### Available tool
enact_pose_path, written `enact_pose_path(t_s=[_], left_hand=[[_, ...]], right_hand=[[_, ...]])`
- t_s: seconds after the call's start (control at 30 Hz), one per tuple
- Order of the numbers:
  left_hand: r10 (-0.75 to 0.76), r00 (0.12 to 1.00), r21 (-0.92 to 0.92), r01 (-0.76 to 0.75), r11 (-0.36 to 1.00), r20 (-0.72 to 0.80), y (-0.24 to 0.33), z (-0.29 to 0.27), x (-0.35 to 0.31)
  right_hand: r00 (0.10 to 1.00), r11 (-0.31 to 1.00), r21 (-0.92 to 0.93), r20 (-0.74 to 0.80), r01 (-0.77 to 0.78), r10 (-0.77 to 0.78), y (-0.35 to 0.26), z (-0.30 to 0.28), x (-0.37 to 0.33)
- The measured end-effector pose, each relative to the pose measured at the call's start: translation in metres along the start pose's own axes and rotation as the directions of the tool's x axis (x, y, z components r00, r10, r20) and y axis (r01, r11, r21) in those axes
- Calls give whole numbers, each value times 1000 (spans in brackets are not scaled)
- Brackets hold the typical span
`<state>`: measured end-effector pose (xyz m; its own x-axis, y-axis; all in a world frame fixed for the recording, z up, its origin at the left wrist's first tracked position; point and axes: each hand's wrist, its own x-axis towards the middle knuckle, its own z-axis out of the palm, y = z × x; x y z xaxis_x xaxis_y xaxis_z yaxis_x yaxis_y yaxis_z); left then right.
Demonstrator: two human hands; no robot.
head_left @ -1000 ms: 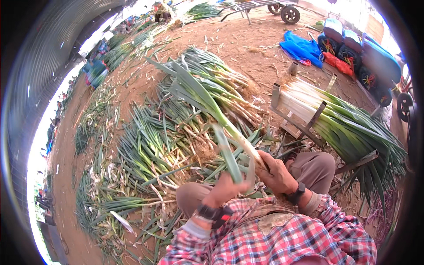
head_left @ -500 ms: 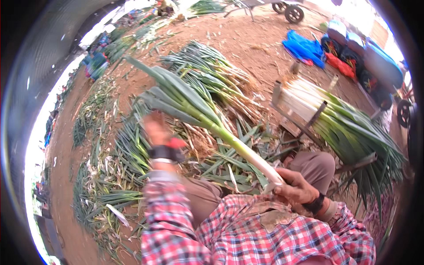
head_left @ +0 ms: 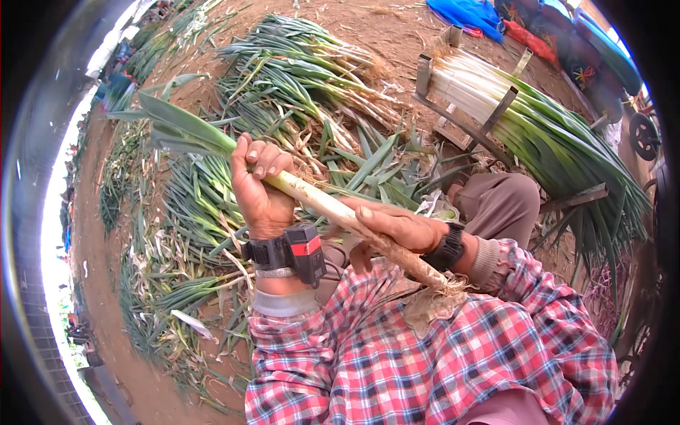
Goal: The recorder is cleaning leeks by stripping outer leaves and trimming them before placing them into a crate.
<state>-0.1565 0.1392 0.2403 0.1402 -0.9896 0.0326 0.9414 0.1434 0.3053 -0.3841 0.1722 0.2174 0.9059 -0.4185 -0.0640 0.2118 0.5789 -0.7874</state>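
Nearest you is your checked shirt (head_left: 397,361), with the root end of the leek (head_left: 319,200) in front of it. The leek slants from those roots, near right, to its green leaves, far left. Your right hand (head_left: 407,230) is at the lower stalk, a finger showing on either side; the stalk covers part of it, so you cannot tell how firmly it grips. Farther up, your left hand (head_left: 256,188) has its fingers (head_left: 273,156) curled closed around the stalk, just below the leaves. A dark strap (head_left: 448,246) circles your right wrist.

Beyond your lap, cut leaves (head_left: 375,166) lie on the soil (head_left: 106,340), with a heap of leeks (head_left: 202,188) to their left. To the right, a metal rack (head_left: 501,110) holds a thick bundle (head_left: 549,134), white ends far, green tops near. Farther off lies another heap (head_left: 297,67); at far right are a blue sheet (head_left: 467,14) and a red bag (head_left: 530,41).
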Motion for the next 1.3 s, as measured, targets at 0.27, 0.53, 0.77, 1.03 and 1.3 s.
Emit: enact_pose_path(t_s=[0.27, 0.53, 0.77, 1.03, 1.3], left_hand=[[515, 849, 494, -401, 772, -117, 127, -22, -7], [606, 787, 639, -407, 653, -118, 72, 3, -45], [524, 849, 455, -440, 775, -72, 30, -1, -64], [513, 854, 424, -435, 794, -84, 22, -3, -70], [383, 923, 343, -367, 865, 23, 33, 9, -75]], right_hand=[[935, 623, -716, -347, -314, 73, 20, -85, -104], [872, 114, -994, -62, -8, -485, 12, -35, -9], [791, -99, -982, 189, 162, -582, 20, 18, 52], [780, 1, -980, 158, 200, -606, 34, 21, 33], [765, 131, -956, 123, 262, -632, 45, 6, 18]])
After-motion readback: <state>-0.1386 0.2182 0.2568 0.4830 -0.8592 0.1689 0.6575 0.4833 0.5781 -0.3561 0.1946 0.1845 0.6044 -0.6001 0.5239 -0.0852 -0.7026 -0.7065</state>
